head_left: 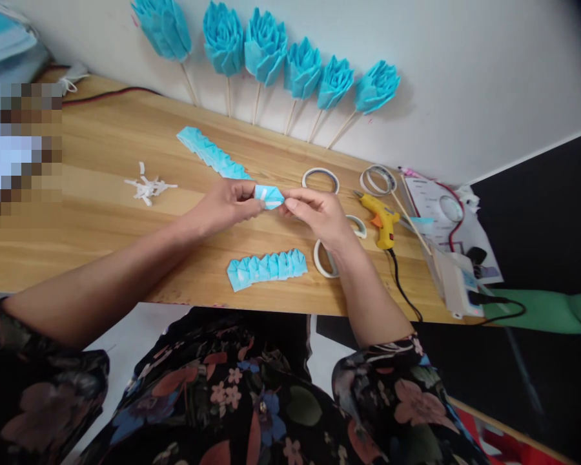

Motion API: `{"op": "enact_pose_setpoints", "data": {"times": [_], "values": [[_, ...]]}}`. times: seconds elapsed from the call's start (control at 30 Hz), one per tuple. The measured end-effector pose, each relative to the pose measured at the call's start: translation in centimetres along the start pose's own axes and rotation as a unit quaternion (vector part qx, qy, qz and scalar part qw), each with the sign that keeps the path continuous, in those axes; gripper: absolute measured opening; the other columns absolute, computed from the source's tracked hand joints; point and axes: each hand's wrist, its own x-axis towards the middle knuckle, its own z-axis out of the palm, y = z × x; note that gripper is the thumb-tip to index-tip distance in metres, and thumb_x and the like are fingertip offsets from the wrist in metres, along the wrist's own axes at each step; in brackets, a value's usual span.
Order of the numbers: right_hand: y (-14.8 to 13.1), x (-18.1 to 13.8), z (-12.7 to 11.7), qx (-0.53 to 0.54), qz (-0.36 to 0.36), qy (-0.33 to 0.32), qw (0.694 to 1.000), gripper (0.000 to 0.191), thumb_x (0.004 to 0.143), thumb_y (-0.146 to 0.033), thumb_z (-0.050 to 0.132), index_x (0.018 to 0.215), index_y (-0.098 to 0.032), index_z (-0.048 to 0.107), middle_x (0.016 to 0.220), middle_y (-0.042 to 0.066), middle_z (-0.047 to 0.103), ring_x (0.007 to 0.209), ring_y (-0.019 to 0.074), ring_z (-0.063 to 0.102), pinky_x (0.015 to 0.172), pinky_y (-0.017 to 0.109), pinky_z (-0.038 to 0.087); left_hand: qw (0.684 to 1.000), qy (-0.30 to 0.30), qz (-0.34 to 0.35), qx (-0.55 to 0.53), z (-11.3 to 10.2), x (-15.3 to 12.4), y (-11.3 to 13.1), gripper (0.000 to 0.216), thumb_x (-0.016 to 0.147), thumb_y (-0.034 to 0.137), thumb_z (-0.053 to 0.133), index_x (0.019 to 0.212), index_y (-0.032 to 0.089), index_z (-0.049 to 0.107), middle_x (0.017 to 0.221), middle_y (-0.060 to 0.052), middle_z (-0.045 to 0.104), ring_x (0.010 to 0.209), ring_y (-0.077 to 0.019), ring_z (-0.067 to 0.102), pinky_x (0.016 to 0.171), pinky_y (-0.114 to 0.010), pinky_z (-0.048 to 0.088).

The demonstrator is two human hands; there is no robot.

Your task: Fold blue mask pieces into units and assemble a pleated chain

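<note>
A small folded blue paper piece (pixel 269 196), with a white strip across it, is held above the table (pixel 101 155) between both hands. It is pinched at one end by the left hand (pixel 227 205) and at the other by the right hand (pixel 317 214), fingers closed on it. Two rows of folded pieces (pixel 266 267), tape rings (pixel 320 179) and a glue gun (pixel 381 219) are seen on the wood; paper flowers (pixel 265 46) are leaned against the white wall.

— What do we see worn here?
— We see a black fabric garment printed with pink, orange and blue flowers (pixel 232 394) (green leaves too). Its left sleeve (pixel 43 381) and right sleeve (pixel 397 381) end near the elbows; the left hand (pixel 225 206) and right hand (pixel 319 216) are bare.
</note>
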Motion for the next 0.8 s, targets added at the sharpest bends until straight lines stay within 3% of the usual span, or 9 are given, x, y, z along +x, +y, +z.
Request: {"op": "enact_pose_setpoints", "data": {"times": [0.1, 0.37, 0.5, 0.6, 0.8], "values": [[0.0, 0.1, 0.1, -0.018, -0.012, 0.002, 1.000, 0.025, 0.086, -0.045, 0.073, 0.083, -0.020, 0.076, 0.079, 0.001, 0.075, 0.071, 0.0123, 0.063, 0.072, 0.028, 0.052, 1.000, 0.002, -0.002, -0.004, 0.0, -0.1, 0.2, 0.010, 0.080, 0.024, 0.070, 0.072, 0.020, 0.066, 0.063, -0.001, 0.060, 0.058, -0.0127, 0.049, 0.054, -0.027, 0.036], [0.0, 0.1, 0.4, -0.023, -0.016, -0.006, 1.000, 0.022, 0.084, -0.041, 0.071, 0.078, -0.020, 0.071, 0.074, -0.001, 0.071, 0.066, 0.0114, 0.057, 0.066, 0.027, 0.046, 0.999, 0.028, 0.003, -0.044, 0.1, 0.2, -0.5, 0.019, 0.082, 0.028, 0.067, 0.068, 0.019, 0.058, 0.061, 0.001, 0.056, 0.057, -0.0105, 0.047, 0.054, -0.024, 0.037], [0.2, 0.1, 0.6, -0.030, -0.020, 0.043, 0.998, 0.022, 0.082, -0.040, 0.071, 0.074, -0.020, 0.068, 0.068, -0.002, 0.067, 0.062, 0.0106, 0.052, 0.060, 0.026, 0.040, 0.988, 0.124, 0.036, -0.081, 0.5, 0.2, -0.3, 0.011, 0.084, 0.028, 0.066, 0.083, 0.020, 0.058, 0.063, 0.002, 0.056, 0.056, -0.0109, 0.047, 0.055, -0.024, 0.039], [0.2, 0.1, 0.8, -0.045, -0.027, 0.098, 0.994, 0.020, 0.082, -0.038, 0.069, 0.072, -0.021, 0.065, 0.064, -0.003, 0.061, 0.060, 0.0105, 0.048, 0.058, 0.027, 0.038, 0.976, 0.194, 0.087, -0.038, 0.9, -0.4, 0.1, 0.016, 0.086, 0.031, 0.066, 0.079, 0.022, 0.055, 0.066, 0.001, 0.056, 0.060, -0.0125, 0.049, 0.058, -0.027, 0.039], [-0.4, -0.2, 1.3, -0.101, -0.070, 0.120, 0.985, 0.018, 0.083, -0.035, 0.066, 0.070, -0.022, 0.063, 0.067, -0.003, 0.063, 0.062, 0.0114, 0.051, 0.064, 0.029, 0.044, 0.983, 0.123, 0.101, 0.092, 1.8, -1.4, 0.2, 0.012, 0.089, 0.031, 0.064, 0.083, 0.022, 0.069, 0.069, 0.001, 0.062, 0.060, -0.0130, 0.048, 0.059, -0.028, 0.036]]}}
